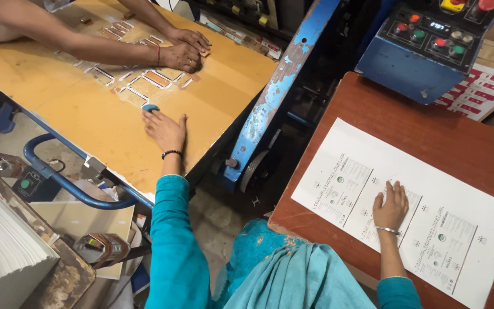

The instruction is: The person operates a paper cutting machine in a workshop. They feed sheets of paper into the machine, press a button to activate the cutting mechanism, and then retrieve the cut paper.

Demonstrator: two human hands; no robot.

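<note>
Where left hand point(166, 130) reaches, blue object point(150, 107) perhaps half-hidden.

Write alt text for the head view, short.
The person's left hand presses flat on a tilted orange die board beside a small blue piece; the right hand rests on a printed sheet on a brown table. A co-worker's hands press the board's cut-outs.

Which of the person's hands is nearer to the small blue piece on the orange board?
Left. The left hand lies flat on the orange board, its fingertips touching the small blue piece. The right hand rests far off on the printed white sheet on the reddish table.
</note>
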